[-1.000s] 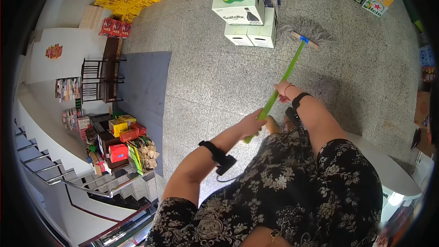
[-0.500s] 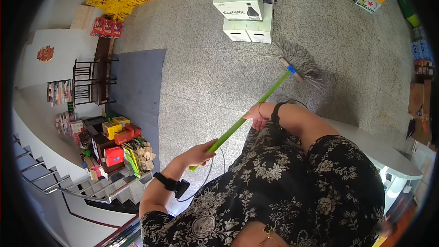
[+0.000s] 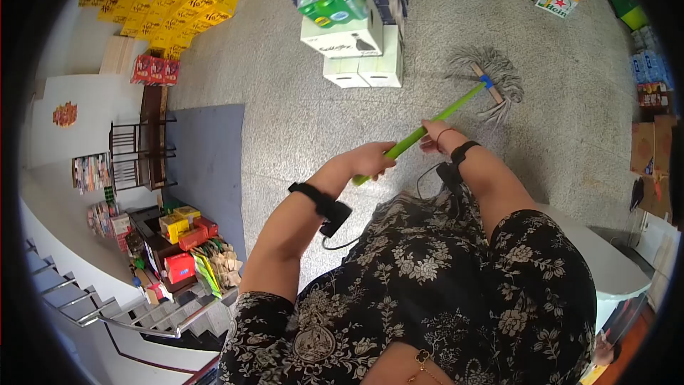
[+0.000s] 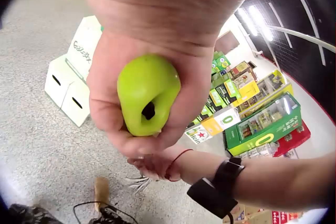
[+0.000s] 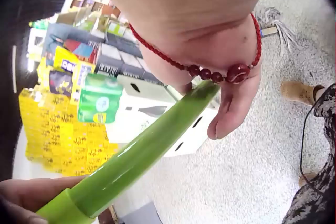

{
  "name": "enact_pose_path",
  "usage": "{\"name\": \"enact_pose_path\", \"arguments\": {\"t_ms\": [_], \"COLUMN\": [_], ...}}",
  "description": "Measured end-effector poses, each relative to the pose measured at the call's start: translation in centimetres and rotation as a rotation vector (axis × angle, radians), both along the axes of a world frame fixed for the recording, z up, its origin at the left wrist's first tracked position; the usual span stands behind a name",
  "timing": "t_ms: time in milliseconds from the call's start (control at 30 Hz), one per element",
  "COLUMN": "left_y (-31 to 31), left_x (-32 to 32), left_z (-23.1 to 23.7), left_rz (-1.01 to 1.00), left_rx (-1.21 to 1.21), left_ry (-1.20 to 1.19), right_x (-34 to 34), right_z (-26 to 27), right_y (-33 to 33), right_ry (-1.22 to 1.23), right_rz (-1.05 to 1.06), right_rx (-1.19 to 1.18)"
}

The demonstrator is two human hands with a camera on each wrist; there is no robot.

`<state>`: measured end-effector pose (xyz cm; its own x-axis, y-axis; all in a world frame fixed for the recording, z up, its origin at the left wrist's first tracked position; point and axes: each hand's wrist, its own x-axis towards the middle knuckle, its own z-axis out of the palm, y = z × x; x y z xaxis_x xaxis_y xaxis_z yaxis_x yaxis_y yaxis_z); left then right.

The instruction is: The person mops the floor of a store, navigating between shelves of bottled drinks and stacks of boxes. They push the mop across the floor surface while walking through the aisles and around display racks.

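**Mop (image 3: pixel 513 87) on the floor (image 3: pixel 313 125), both hands on the handle (image 3: pixel 407 145)**

Shop floor, speckled stone. The mop's grey strands lay spread on it, to the right of the white boxes (image 3: pixel 382 64) and apart from them. A blue joint (image 3: pixel 486 81) tied the wooden bar (image 3: pixel 496 96) to the green handle, which slanted back towards the person's middle.

Left hand (image 3: pixel 370 160): fingers curled round the top end of the handle, its rounded, holed tip poking out of the fist. Right hand (image 3: pixel 437 137): lower down the handle, the shaft passing between thumb and fingers in what looked a lighter, pinching hold; the wrist hid part of that contact. A beaded red bracelet (image 5: pixel 205 73) circled the right wrist.

Step in hand, as I judged it: a mopping stroke over the bare stone beside the boxes. Whether the strands were wet, I could not tell.

The next move, to my mind, called for the left hand to steer from the top while the right guided the shaft, pushing or drawing the strands flat across the stone. Which way, the scene did not say. The likely trouble was the boxes: a wide swing to that side could have knocked the lowest ones, with a green bottle pack (image 3: pixel 331 6) perched on the stack.
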<state>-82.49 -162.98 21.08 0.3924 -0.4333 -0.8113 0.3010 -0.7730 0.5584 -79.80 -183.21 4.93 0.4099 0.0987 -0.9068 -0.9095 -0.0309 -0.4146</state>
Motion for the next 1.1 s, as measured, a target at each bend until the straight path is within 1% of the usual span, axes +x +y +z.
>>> {"name": "enact_pose_path", "arguments": {"t_ms": [33, 67, 133, 167, 233, 267, 300, 367, 433, 500, 567, 633, 733, 767, 800, 833, 867, 933, 1000, 1067, 1100], "left_y": [-2.4, -4.8, -9.3, -11.7, -16.0, -18.3, -20.7, -24.6, -28.1, -30.6, -32.3, -32.9, -32.1, -31.4, -30.7, -29.7, -28.5, -25.2, -21.4, -16.9, -14.9], "left_x": [2.2, 4.3, 8.1, 10.1, 13.3, 15.0, 16.8, 20.1, 22.7, 24.6, 25.9, 26.4, 26.3, 26.2, 26.1, 25.8, 25.2, 23.7, 21.4, 18.2, 16.4], "left_z": [-0.5, -0.7, -0.9, -1.2, -2.7, -2.9, -3.1, -3.2, -3.0, -4.8, -5.8, -6.0, -6.4, -6.1, -5.0, -3.9, -2.9, -2.6, -1.4, -0.5, 0.2], "left_rz": [-0.007, -0.015, -0.035, -0.049, -0.05, -0.024, 0.004, -0.019, -0.048, -0.048, -0.059, -0.061, -0.067, -0.077, -0.075, -0.058, -0.039, -0.074, -0.07, -0.003, 0.031], "left_rx": [-0.023, -0.046, -0.038, -0.031, -0.014, -0.047, -0.085, -0.105, -0.146, -0.17, -0.166, -0.16, -0.15, -0.145, -0.146, -0.11, -0.076, 0.015, 0.071, 0.058, 0.078], "left_ry": [0.008, 0.017, 0.018, 0.021, 0.032, 0.044, 0.051, 0.039, 0.013, 0.047, 0.038, 0.021, 0.0, -0.003, -0.005, 0.003, 0.012, 0.011, 0.024, 0.097, 0.115], "right_x": [2.1, 4.2, 7.9, 9.9, 13.5, 15.2, 17.1, 20.5, 23.4, 25.0, 26.0, 26.5, 26.3, 26.2, 26.1, 25.9, 25.4, 23.8, 21.9, 19.5, 18.2], "right_z": [-0.3, -0.6, -1.1, -1.7, -3.0, -1.9, -2.4, -2.9, -3.0, -2.4, -2.2, -1.6, -2.3, -2.9, -3.6, -4.2, -3.7, -2.3, -1.9, -7.8, -0.7], "right_y": [-1.9, -3.9, -7.7, -10.0, -14.2, -16.3, -18.7, -23.2, -26.7, -29.4, -31.1, -31.9, -31.4, -30.9, -30.1, -29.5, -28.2, -25.1, -21.4, -18.6, -16.6], "right_ry": [-0.006, 0.006, 0.019, 0.023, 0.05, 0.073, 0.074, 0.046, 0.059, 0.063, 0.102, 0.077, 0.079, 0.077, 0.083, 0.091, 0.093, 0.088, 0.122, 0.27, 0.085], "right_rz": [-0.008, -0.059, -0.146, -0.157, -0.214, -0.228, -0.243, -0.093, -0.105, -0.149, -0.147, -0.117, -0.131, -0.13, -0.111, -0.093, -0.079, -0.066, 0.032, 0.097, 0.264], "right_rx": [0.001, -0.053, -0.157, -0.153, -0.217, -0.271, -0.272, -0.313, -0.342, -0.394, -0.402, -0.365, -0.332, -0.334, -0.273, -0.213, -0.219, -0.118, -0.084, 0.262, 0.086]}}
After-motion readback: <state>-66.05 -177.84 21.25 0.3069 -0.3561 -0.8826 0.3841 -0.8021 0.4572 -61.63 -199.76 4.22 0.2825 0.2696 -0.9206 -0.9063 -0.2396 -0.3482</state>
